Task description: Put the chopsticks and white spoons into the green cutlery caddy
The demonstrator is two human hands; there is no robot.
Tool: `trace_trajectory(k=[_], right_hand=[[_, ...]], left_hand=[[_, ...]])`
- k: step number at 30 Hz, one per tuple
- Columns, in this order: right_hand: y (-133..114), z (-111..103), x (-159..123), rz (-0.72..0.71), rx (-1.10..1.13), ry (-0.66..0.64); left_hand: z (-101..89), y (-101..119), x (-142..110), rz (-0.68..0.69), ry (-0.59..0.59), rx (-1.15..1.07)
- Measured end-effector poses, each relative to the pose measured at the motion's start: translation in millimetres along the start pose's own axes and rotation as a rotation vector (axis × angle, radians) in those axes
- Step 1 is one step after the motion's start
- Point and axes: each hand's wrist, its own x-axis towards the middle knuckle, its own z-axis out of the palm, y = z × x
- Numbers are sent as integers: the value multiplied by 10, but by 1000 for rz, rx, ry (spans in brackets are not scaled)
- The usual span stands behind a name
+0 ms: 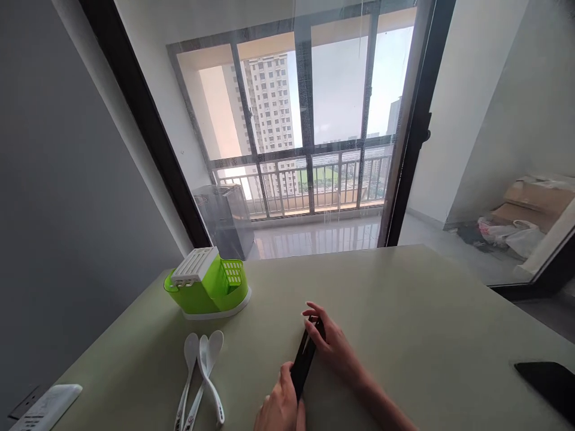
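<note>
Left grip (281, 405) holds a long flat black thing (302, 370); keep it still below right grip (331, 336), whose hold I can't tell

No text, brand or number can be read. Small dark and reddish marks stand at the handle ends of the white spoons (203, 353), too tiny to make out, and red print on the plastic bag (523, 234) is blurred; dark dashes on the white device (50, 408) at lower left stay illegible.
</note>
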Motion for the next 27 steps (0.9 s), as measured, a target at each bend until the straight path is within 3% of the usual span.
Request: trace_trajectory(k=[6,10,13,20,27], right_hand=[[78,64,-47,-151,-206,-47],[100,62,-55,-176,-317,-72],[103,62,-70,-182,-403,-85],[85,54,-91,-233,-514,-121],[20,48,-107,-222,-553,-153]], left_hand=[[28,193,-46,-21,-31,179],[35,387,-49,-106,-116,366],[101,447,-70,-125,-104,386],[420,296,-170,25,200,456],[573,214,-97,145,504,437]])
